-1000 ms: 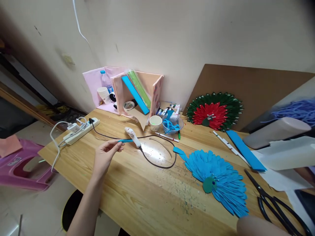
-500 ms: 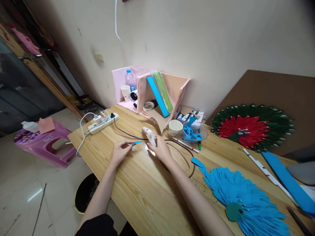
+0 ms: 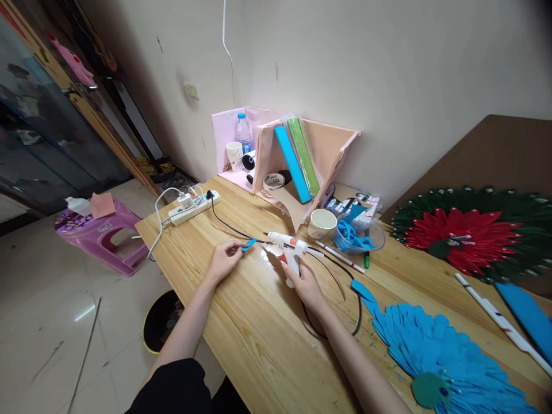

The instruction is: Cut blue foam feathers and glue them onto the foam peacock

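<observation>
Between the fingertips of my left hand [image 3: 226,260] is a small blue paper strip [image 3: 249,245], pinched just above the table. My right hand [image 3: 305,283] is wrapped round the handle of a white hot glue gun [image 3: 288,244]. The gun's nozzle points left, close to the blue strip; I cannot tell whether they touch. A black cord [image 3: 228,226] runs behind the gun and loops beside my right wrist. Farther right lies a blue layered paper fan shape [image 3: 431,333] with a green round piece [image 3: 430,390] on it.
A power strip [image 3: 194,208] sits at the table's left edge. Toward the back stand a paper cup [image 3: 322,224], a clear bowl [image 3: 378,237] of blue scraps and a pink partition [image 3: 340,150]. A red and green paper piece [image 3: 463,238] leans at right. A bin [image 3: 150,339] stands below.
The glue gun has turned from pointing away to lying sideways, its nozzle toward the blue strip. My left hand still pinches the strip. The whole view has shifted slightly left.
</observation>
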Tool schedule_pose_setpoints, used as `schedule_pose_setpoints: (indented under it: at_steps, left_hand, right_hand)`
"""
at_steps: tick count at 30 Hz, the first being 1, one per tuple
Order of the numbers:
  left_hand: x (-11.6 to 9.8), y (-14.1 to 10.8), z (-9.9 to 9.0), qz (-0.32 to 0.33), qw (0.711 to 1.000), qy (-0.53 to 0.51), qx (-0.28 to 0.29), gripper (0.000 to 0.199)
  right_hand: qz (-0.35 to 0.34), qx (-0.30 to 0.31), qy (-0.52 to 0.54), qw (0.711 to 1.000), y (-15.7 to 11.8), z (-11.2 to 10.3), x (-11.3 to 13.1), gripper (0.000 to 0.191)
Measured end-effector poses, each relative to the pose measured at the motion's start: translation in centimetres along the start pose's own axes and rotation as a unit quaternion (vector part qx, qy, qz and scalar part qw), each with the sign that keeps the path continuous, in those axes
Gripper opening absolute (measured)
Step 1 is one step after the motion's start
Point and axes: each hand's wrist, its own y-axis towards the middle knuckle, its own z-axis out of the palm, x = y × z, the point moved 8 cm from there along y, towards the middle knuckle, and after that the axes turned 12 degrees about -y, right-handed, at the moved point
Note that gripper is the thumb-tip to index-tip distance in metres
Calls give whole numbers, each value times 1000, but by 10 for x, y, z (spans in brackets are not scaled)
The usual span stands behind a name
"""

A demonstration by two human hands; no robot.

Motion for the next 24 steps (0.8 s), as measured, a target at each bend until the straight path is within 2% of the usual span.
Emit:
schedule_pose_setpoints:
  at_steps: [10,24]
  left_hand:
    - [6,-1,-2,-12,999,26,-25,22]
    - [7,-1,4,-1,1000,9,1,23]
  right_hand:
    - [-18,46,-4,999,-13,16,3,32]
    - [-15,14,-30,999,-12,11,6,28]
